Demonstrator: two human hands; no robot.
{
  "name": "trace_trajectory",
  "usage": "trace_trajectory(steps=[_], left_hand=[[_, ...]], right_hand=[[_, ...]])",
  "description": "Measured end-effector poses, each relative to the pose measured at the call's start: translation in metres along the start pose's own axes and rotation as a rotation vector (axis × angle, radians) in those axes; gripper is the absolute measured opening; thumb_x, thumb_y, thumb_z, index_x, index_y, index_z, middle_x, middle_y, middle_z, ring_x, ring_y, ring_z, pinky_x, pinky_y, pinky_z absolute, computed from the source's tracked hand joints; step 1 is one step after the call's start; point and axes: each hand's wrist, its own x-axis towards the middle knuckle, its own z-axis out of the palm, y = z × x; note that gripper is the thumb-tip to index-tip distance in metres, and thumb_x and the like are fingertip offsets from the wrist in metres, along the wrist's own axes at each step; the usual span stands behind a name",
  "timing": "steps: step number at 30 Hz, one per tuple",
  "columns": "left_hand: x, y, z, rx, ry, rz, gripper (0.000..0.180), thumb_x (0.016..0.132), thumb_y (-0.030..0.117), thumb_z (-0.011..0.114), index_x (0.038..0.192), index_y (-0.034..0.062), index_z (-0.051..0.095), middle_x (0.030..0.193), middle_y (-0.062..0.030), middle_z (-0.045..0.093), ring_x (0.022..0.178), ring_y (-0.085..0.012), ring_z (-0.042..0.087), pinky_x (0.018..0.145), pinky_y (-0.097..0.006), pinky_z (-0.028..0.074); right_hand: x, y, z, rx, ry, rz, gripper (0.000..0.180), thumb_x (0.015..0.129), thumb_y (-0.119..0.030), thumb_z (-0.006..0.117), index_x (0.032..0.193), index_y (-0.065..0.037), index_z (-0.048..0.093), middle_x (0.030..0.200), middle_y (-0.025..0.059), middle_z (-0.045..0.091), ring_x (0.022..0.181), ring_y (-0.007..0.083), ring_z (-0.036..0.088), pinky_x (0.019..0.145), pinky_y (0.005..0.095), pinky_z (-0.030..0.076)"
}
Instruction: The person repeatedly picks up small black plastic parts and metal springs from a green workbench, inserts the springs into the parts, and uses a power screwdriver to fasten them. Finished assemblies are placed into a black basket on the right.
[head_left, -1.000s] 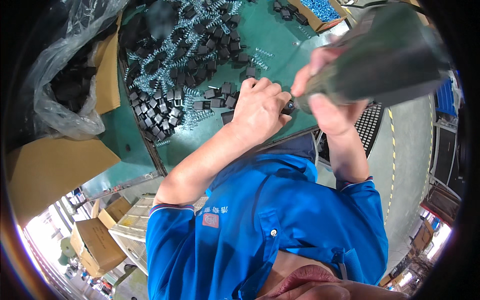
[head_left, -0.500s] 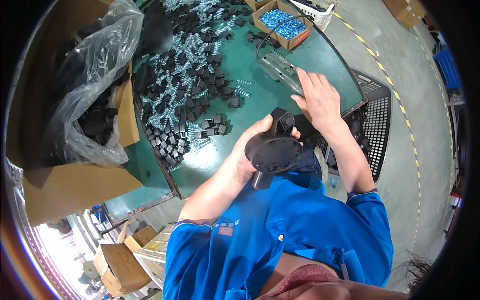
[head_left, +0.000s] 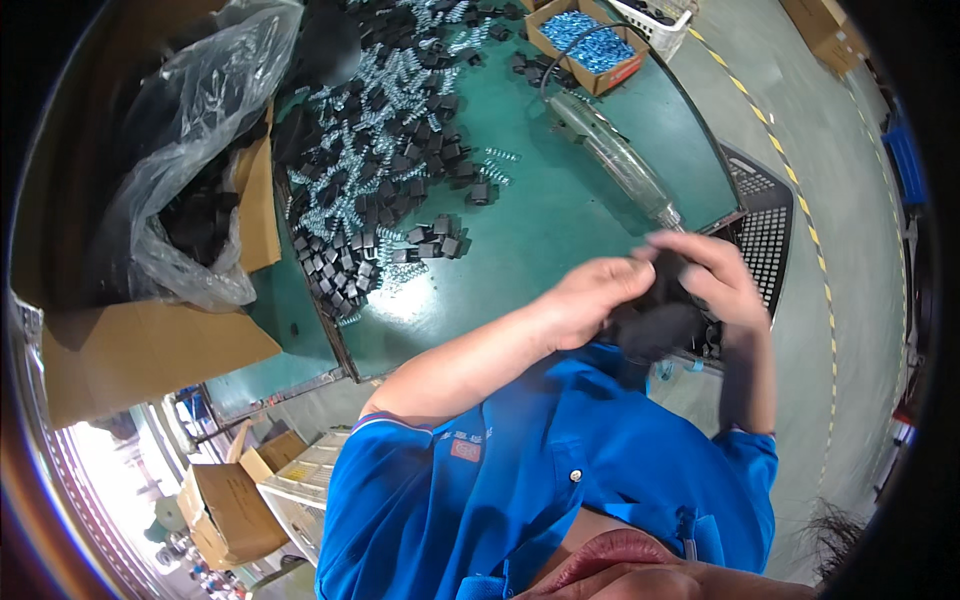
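Black plastic part [head_left: 655,328]: motion-blurred, up in front of the blue shirt [head_left: 540,440], by the near right edge of the green surface [head_left: 520,245]. On my remote feed, left hand [head_left: 600,295] has thumb and fingers clamped on it. Right hand [head_left: 728,280] is at its upper end, fingers bent; I can't tell whether they grip or only touch, too blurred.

Green power driver [head_left: 620,160] lies on the surface, tip toward the right hand, cord running from its far end. Loose springs [head_left: 385,115] and small black blocks [head_left: 335,270] heaped left; small cardboard box [head_left: 617,76] of blue metal pieces [head_left: 590,42] far right. Black crate [head_left: 768,235] beside the surface, right side.

Writing: shirt chest has light lettering plus a reddish square emblem [head_left: 465,452]; small box has a reddish printed patch. Lower-left carton [head_left: 240,515] print too small for me to read.
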Motion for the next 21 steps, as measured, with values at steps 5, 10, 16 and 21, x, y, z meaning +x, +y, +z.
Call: trace_trajectory(steps=[5, 10, 16, 21], left_hand=[[-0.052, 0.049, 0.000, 1.235, 0.156, 0.470, 0.028, 0.086, 0.018, 0.073, 0.109, 0.0040, 0.070, 0.092, -0.0114, 0.072, 0.089, -0.0245, 0.070, 0.081, -0.037, 0.055], [-0.045, 0.128, -0.050, 2.233, 0.757, 0.851, 0.008, 0.078, 0.013, 0.066, 0.085, 0.0102, 0.070, 0.082, -0.0066, 0.062, 0.083, -0.0264, 0.059, 0.071, -0.039, 0.046], [-0.016, 0.148, -0.084, 2.379, 0.727, 0.606, 0.007, 0.076, 0.016, 0.069, 0.079, 0.0100, 0.069, 0.087, -0.0060, 0.063, 0.094, -0.0256, 0.060, 0.081, -0.040, 0.046], [-0.038, 0.140, -0.076, 2.079, 0.610, 0.840, 0.021, 0.074, 0.009, 0.074, 0.091, 0.0059, 0.062, 0.091, -0.0093, 0.062, 0.092, -0.0299, 0.058, 0.081, -0.041, 0.045]], right_hand=[[-0.063, -0.027, -0.065, -1.035, -0.177, 0.546, 0.043, 0.082, -0.035, 0.073, 0.110, -0.003, 0.068, 0.096, 0.0177, 0.070, 0.088, 0.0372, 0.066, 0.074, 0.0420, 0.051], [0.014, -0.057, -0.035, -1.282, 0.190, 0.046, 0.033, 0.085, -0.036, 0.069, 0.100, -0.006, 0.069, 0.087, 0.0142, 0.067, 0.082, 0.0368, 0.064, 0.071, 0.0449, 0.050], [0.208, -0.034, -0.061, -1.578, 0.314, -0.174, 0.011, 0.081, -0.014, 0.065, 0.086, -0.009, 0.073, 0.083, 0.0121, 0.070, 0.081, 0.0333, 0.068, 0.068, 0.0426, 0.054], [0.262, -0.008, -0.071, -1.833, -0.006, 0.280, 0.016, 0.077, -0.016, 0.071, 0.085, -0.002, 0.074, 0.084, 0.0167, 0.073, 0.083, 0.0318, 0.072, 0.071, 0.0405, 0.059]])
